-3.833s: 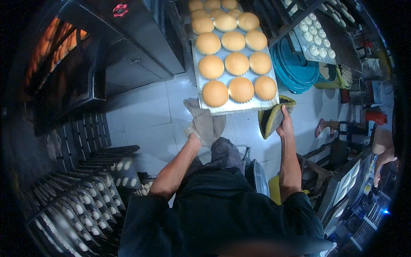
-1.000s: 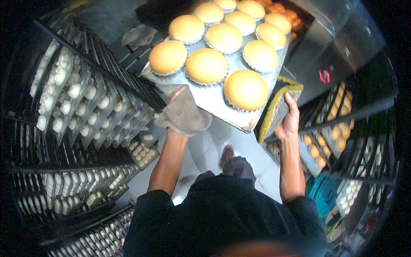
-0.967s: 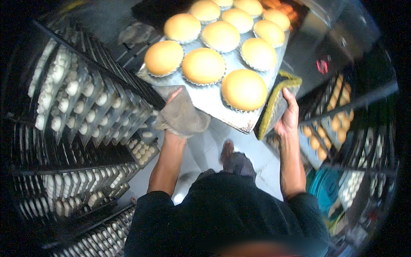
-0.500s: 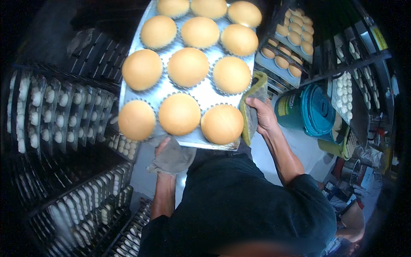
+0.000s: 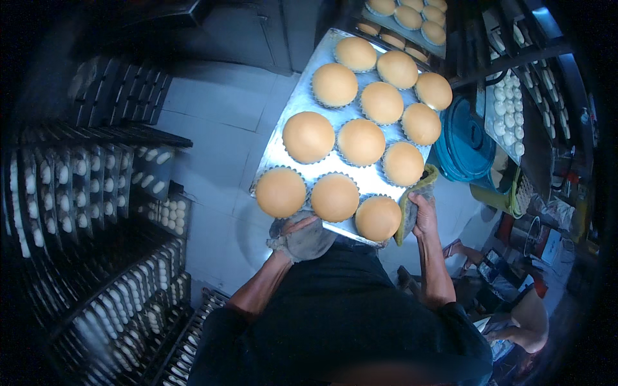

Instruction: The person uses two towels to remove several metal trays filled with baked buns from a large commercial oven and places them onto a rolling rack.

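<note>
A metal tray (image 5: 299, 106) bearing several round golden buns (image 5: 360, 141) in fluted cups fills the upper middle of the head view, held by both my hands at its near end. My left hand (image 5: 295, 228) is closed on a grey cloth (image 5: 309, 241) under the near left corner, its fingers partly hidden. My right hand (image 5: 423, 215) grips a folded grey pad with yellow edging (image 5: 407, 219) against the near right side of the tray.
Dark racks (image 5: 96, 154) of pale dough line the left. At top right stand racked trays of baked buns (image 5: 409, 16) and a tray of dough balls (image 5: 508, 109), above a teal lidded bucket (image 5: 460, 141). Another person's arm (image 5: 521, 334) shows at lower right, near assorted containers. Tiled floor (image 5: 212, 116) lies left of the tray.
The view has turned away from the glowing oven opening. Since half a second ago the tray has shifted right and tilted rightward at its far end, still in both hands.
</note>
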Action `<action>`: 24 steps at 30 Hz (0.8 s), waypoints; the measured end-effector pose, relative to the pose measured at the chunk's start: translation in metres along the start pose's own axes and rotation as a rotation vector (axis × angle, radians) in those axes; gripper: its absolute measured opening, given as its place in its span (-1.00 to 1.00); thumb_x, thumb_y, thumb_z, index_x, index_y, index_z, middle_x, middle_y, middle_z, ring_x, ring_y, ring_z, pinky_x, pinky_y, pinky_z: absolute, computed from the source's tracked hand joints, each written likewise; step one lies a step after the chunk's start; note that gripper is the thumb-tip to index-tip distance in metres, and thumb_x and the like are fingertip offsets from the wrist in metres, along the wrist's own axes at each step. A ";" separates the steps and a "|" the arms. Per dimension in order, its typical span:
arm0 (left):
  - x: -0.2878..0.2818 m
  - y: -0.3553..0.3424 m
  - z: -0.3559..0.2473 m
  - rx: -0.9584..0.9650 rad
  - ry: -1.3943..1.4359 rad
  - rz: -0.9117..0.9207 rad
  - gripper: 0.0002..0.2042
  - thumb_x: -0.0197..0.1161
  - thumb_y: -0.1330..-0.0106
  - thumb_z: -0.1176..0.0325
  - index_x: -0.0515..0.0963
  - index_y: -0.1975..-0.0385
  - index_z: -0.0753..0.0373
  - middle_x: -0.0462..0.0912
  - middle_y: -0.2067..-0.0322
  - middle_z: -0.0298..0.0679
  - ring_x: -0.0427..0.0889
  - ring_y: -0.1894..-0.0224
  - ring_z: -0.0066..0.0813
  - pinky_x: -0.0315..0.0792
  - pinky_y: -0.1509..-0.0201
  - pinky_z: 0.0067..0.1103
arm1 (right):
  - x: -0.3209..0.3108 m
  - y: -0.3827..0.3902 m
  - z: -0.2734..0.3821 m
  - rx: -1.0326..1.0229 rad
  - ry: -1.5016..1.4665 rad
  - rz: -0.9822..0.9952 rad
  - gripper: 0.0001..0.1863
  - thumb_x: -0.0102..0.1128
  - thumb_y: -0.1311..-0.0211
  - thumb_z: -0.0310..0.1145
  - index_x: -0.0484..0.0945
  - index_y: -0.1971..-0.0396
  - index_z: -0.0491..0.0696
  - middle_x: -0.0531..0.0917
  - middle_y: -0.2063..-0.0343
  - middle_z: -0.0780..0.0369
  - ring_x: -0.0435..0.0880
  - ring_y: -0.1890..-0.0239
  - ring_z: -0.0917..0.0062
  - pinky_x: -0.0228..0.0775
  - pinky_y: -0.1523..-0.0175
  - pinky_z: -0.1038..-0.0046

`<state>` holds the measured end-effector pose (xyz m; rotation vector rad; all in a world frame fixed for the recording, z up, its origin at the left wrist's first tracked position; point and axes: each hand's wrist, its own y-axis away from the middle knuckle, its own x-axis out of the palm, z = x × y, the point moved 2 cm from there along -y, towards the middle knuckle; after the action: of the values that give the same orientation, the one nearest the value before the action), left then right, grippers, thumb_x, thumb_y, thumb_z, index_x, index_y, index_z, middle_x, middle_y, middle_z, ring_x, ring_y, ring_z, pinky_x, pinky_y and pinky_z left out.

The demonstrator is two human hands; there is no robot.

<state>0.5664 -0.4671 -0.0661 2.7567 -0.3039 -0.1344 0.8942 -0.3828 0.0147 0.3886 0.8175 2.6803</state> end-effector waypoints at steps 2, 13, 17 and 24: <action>0.012 -0.011 0.007 -0.011 0.095 0.042 -0.85 0.15 -0.38 0.38 0.57 0.16 0.26 0.64 0.29 -0.33 0.62 0.27 -0.51 0.52 0.16 -0.55 | -0.025 -0.013 -0.007 0.023 0.006 -0.015 -0.63 0.24 -0.08 -0.49 0.47 0.07 -0.19 0.62 0.27 0.23 0.64 0.28 0.48 0.52 0.14 0.42; 0.074 -0.103 0.035 0.168 -0.036 0.093 -0.74 0.11 -0.42 0.30 0.50 -0.01 0.26 0.59 0.09 -0.26 0.59 0.06 -0.46 0.50 -0.04 -0.54 | -0.061 -0.122 0.022 0.037 0.015 0.086 -0.52 0.29 -0.08 -0.46 0.40 -0.03 -0.18 0.59 0.20 0.21 0.62 0.18 0.46 0.52 0.07 0.34; 0.085 -0.135 0.063 0.123 0.881 0.194 -0.56 -0.08 -0.52 0.08 0.42 -0.17 0.27 0.51 -0.09 -0.17 0.50 -0.10 -0.36 0.42 -0.24 -0.42 | -0.074 -0.167 0.029 0.071 0.012 0.024 -0.54 0.30 -0.09 -0.44 0.42 -0.01 -0.15 0.60 0.18 0.19 0.63 0.16 0.42 0.53 0.04 0.33; 0.100 -0.201 0.028 -0.112 0.674 0.007 -0.49 -0.03 -0.36 0.09 0.35 -0.19 0.31 0.50 -0.10 -0.11 0.45 -0.17 -0.19 0.27 -0.37 -0.33 | -0.099 -0.201 0.052 0.090 -0.080 0.053 -0.63 0.24 -0.22 -0.31 0.47 0.00 -0.07 0.64 0.21 0.24 0.65 0.20 0.45 0.54 0.05 0.37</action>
<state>0.6988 -0.3167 -0.1703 2.5059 -0.1141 0.7381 1.0458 -0.2352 -0.0757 0.5425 0.9184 2.6633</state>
